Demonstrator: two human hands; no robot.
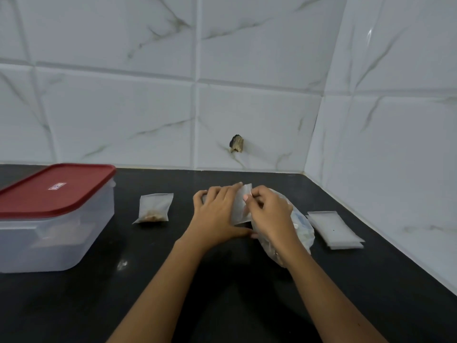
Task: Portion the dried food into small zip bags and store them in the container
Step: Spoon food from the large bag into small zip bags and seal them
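Translucent small zip bag [241, 206] pinched between left hand [217, 214] and right hand [270, 214] above a black counter [197, 280], container [49, 219] nearby.

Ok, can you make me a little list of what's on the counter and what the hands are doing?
hands: left hand and right hand hold one small zip bag between them; the right pinches its top edge
under the right hand: big clear bag, lying on the black counter
storage: container at the left, red lid on
already filled: filled bag with brown bits, lying between the container and the hands
spare: stack of empty bags at the right
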